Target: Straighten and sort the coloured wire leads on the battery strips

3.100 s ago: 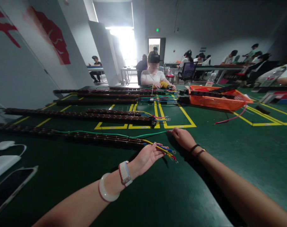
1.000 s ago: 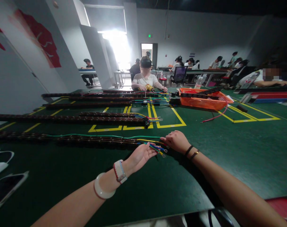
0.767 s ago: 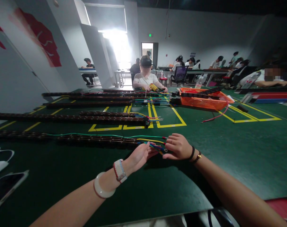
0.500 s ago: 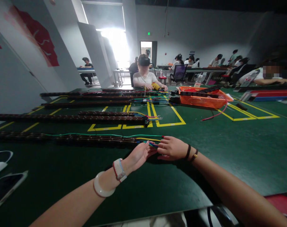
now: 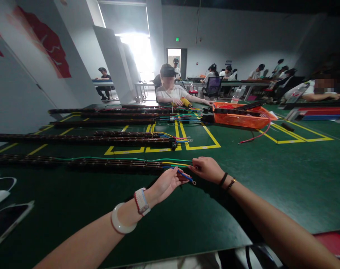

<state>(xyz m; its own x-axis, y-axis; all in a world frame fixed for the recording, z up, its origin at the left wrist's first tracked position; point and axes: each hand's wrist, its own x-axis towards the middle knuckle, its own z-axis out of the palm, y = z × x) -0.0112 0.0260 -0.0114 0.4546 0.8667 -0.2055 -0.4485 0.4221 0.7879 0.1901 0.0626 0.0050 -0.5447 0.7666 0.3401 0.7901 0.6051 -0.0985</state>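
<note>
My left hand (image 5: 170,182) pinches a blue wire (image 5: 184,174) between thumb and fingers. A bare metal ring terminal (image 5: 194,183) on its end sticks out past my fingertips. Just to the right, my right hand (image 5: 208,170) is closed around the end of a green wire (image 5: 147,160); its fingertips are partly hidden. A yellow wire (image 5: 174,163) runs up close to the same fingers, and I cannot tell whether they touch it. These wires come from a long dark harness bundle (image 5: 102,164) lying across the near part of the table.
More dark bundles (image 5: 125,140) lie parallel behind, over yellow tape outlines (image 5: 203,147) on the green table (image 5: 271,179). An orange basket (image 5: 237,121) stands at the back right. Across the table sits a co-worker (image 5: 170,89) with a yellow tool (image 5: 186,102). A phone (image 5: 10,224) lies at left.
My right hand has drawn slightly up and away from the left. The blue wire's ring terminal now shows beyond my left fingers. The co-worker's arm has stretched toward the orange basket.
</note>
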